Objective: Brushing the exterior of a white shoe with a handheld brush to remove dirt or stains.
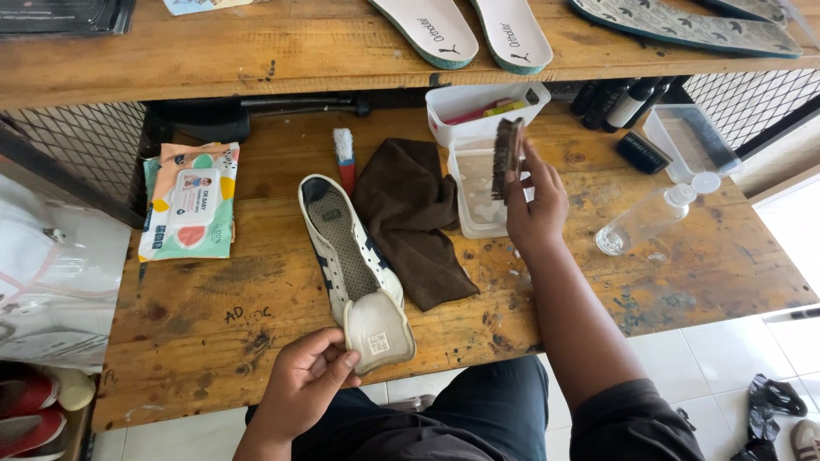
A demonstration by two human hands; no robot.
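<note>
**Shoe held at the heel, brush lifted over the tub**

My left hand pinches the heel of a white sneaker at the worktop's near edge; it looks light and floppy. My right hand grips a stiff brush above a clear tub.

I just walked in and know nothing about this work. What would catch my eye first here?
Most striking is the white shoe lying on the wooden bench, its tongue end gripped by the left hand. The right hand holds a brush up over a clear plastic tub. A brown cloth lies between shoe and tub, and a pack of wipes sits to the left.
</note>
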